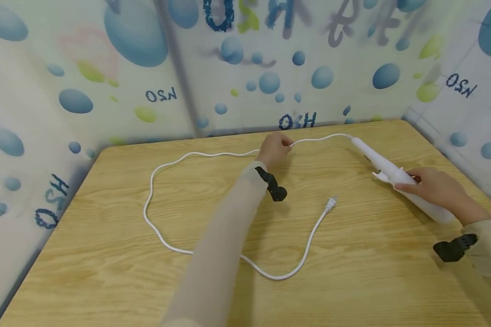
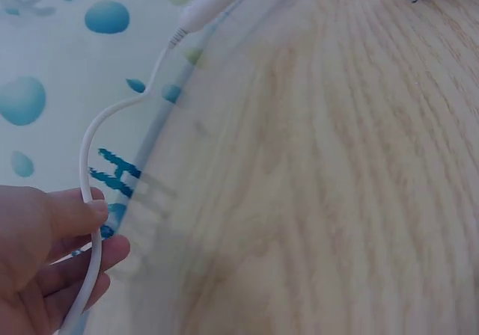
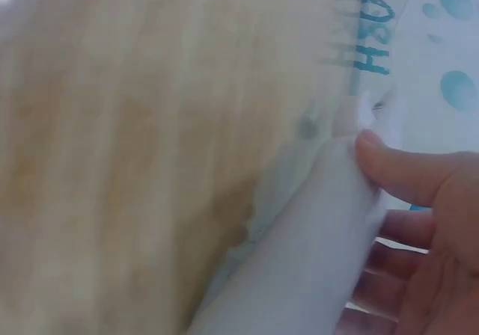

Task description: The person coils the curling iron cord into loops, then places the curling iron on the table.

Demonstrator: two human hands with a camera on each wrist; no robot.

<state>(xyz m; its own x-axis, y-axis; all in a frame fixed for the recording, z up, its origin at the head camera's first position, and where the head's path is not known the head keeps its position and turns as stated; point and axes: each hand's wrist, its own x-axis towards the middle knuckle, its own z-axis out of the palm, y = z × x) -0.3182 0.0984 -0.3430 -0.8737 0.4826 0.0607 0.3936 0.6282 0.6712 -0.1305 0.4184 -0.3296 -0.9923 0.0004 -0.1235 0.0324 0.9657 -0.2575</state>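
Note:
A white wand-shaped electric appliance (image 1: 377,159), resembling a curling iron, slants across the table's right side, with its slim end toward the back. My right hand (image 1: 438,186) grips its thicker part; in the right wrist view the thumb lies along the pale barrel (image 3: 299,253) and the fingers curl beneath. From the slim end runs a white power cord (image 1: 150,190). Near the back edge my left hand (image 1: 274,149) pinches this cord between thumb and fingertips, plain in the left wrist view (image 2: 88,155). The cord loops left, passes under my left forearm and ends in a two-prong plug (image 1: 330,204).
The wooden table (image 1: 106,272) backs onto a patterned wall covering (image 1: 245,86) with blue drops and lettering. Similar covering stands at the left and right. Dark camera mounts (image 1: 274,185) sit on both wrists over pale sleeves.

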